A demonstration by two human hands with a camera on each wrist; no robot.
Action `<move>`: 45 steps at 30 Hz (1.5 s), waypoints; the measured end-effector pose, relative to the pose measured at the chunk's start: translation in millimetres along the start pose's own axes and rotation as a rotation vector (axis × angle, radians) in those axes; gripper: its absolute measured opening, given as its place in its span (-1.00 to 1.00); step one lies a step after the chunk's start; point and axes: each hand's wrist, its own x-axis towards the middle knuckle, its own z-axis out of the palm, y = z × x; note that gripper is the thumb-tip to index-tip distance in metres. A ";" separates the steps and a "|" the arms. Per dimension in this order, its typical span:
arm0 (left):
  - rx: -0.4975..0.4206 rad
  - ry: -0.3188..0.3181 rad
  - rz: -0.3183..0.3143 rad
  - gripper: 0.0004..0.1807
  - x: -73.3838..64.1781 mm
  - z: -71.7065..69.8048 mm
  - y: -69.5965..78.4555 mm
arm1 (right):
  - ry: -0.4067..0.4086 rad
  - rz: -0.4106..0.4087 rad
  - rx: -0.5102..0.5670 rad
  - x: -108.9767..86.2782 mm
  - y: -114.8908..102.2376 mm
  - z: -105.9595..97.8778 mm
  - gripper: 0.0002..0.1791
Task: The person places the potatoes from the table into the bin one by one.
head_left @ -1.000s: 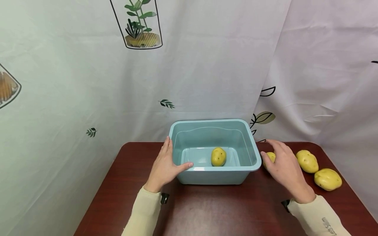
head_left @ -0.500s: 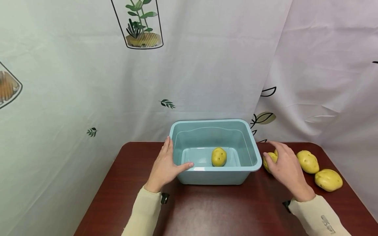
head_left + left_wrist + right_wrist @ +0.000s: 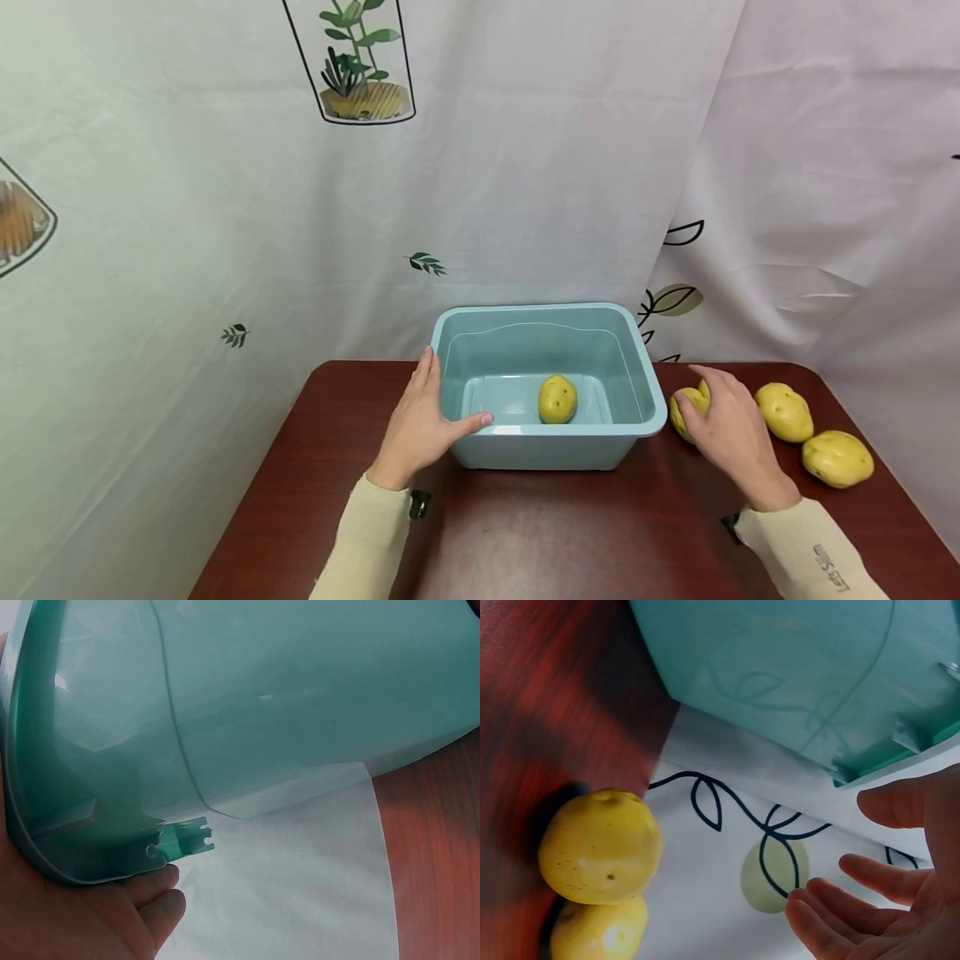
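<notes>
A light blue plastic basin point(image 3: 543, 450) stands on the table with one yellow potato point(image 3: 557, 399) inside. My left hand point(image 3: 412, 429) rests at the basin's near left corner. Its fingers lie straight along the left rim and the thumb reaches over the front rim. In the left wrist view, fingertips point(image 3: 166, 907) show just below the rim. Right of the basin, my right hand point(image 3: 731, 433) hovers with spread, slightly bent fingers and holds nothing. Close by lies a potato point(image 3: 600, 847), with a second potato point(image 3: 600, 930) against it, partly hidden by the hand in the head view.
Two more potatoes, one farther back point(image 3: 783, 412) and one nearer point(image 3: 837, 459), lie near the right side of the dark red wooden table point(image 3: 547, 533). A white cloth with printed plants point(image 3: 525, 167) hangs right behind the table and along its sides.
My right hand has shifted slightly right and down in view, uncovering more of the potatoes beside it. The left hand and the basin look the same.
</notes>
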 end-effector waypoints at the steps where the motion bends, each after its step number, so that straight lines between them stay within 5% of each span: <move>1: -0.002 0.000 -0.001 0.37 0.0 0.2 0.3 | -0.003 0.005 0.000 -0.2 1.1 0.4 -0.47; 31: 0.003 0.010 0.009 0.40 0.5 1.8 -1.2 | 0.004 0.020 -0.037 -7.0 30.0 24.0 -0.39; 45: 0.011 0.021 0.026 0.42 0.8 2.7 -1.7 | -0.083 0.110 -0.050 -9.3 41.1 33.6 -0.32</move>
